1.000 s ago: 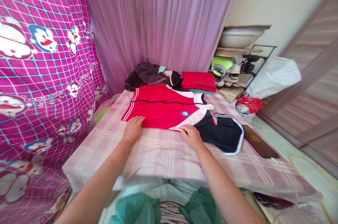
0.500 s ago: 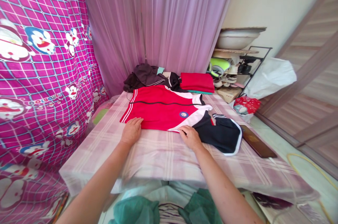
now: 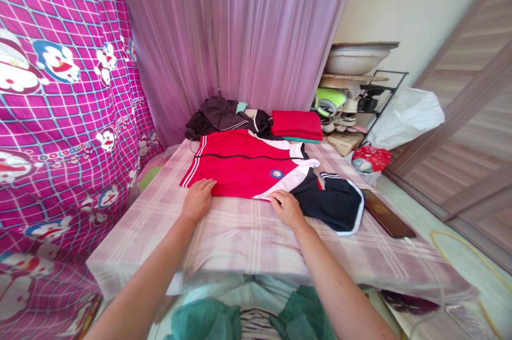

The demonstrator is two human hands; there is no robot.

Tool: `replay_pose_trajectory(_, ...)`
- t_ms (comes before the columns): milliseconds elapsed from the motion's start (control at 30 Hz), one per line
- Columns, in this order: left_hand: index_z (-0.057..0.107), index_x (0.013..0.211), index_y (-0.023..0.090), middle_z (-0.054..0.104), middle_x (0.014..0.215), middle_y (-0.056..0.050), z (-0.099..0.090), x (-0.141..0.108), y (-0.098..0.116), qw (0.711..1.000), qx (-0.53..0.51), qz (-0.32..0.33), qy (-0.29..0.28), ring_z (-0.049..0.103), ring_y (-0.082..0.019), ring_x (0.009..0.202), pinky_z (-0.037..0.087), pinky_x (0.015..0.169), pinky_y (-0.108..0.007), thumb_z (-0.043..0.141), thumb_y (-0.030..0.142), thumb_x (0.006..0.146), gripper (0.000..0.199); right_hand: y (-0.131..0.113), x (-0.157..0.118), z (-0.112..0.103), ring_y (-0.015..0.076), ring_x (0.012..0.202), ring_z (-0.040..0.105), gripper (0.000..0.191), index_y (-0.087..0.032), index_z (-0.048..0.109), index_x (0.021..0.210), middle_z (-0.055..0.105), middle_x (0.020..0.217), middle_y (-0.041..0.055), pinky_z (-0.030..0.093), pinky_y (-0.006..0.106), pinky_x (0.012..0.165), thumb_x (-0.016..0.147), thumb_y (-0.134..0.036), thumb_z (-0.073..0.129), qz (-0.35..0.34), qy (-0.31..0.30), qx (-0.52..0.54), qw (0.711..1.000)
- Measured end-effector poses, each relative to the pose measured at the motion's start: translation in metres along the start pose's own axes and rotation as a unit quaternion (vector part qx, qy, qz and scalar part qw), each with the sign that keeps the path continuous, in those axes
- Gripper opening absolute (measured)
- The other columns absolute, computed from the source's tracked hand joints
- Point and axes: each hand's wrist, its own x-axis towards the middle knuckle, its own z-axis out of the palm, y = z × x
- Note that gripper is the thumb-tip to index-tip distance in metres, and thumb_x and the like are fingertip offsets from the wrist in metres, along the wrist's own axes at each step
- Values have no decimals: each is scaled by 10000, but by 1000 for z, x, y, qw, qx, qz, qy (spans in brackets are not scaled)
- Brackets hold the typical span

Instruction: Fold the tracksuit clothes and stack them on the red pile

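Note:
A red, white and dark navy zip jacket lies flat on the table, its white-striped hem to the left and its collar to the right. A dark zip runs along its middle, and a round blue badge sits on the red part. The near sleeve is folded over on the right. My left hand has its fingers over the near edge by the hem, closed on the cloth; its thumb is hidden. Farther right, my right hand pinches the same edge where white meets the dark sleeve.
Dark clothes are heaped at the back, beside a folded red cloth. A phone with a cable lies on the checked tablecloth at the right. Beyond the table stands a shoe rack with a basin on top.
The view has shifted very slightly, so everything sits a little more to the left. Both hands stay at the same spots on the jacket's near edge.

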Motion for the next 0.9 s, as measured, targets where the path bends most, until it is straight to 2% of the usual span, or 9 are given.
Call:
replay_pose_trajectory(467,626,1302,229,666,1269,-101,1,-1,-3,1000,-19,4,-6,570,-266,1193,457,1069,-510,422,102,851,510,0,1,-1,188,873,666,225,-229,729,872,745,910,43,490,299,809,906,-175,513,-5,-2,2,1000)
replay_pose_trajectory(667,646,1265,207,675,1253,-106,1,0,-2,1000,-12,1,-4,579,-264,1183,460,1066,-507,411,114,864,474,0,0,0,191,876,667,222,-224,730,862,743,901,46,488,297,808,908,-179,517,-4,-1,2,1000)
replay_pose_trajectory(767,674,1209,195,680,1244,-115,-1,0,0,1000,-13,-3,-7,580,-266,1181,466,1062,-507,415,114,859,443,0,0,0,190,872,667,223,-226,731,868,744,903,46,488,297,812,906,-179,517,-2,0,1,1000)
replay_pose_trajectory(900,730,973,213,691,1222,-100,-4,0,1,1000,-21,-9,-8,585,-260,1175,472,1051,-521,416,96,834,363,0,0,0,190,866,668,228,-231,735,872,746,907,44,491,301,809,902,-178,516,-3,1,4,1000)
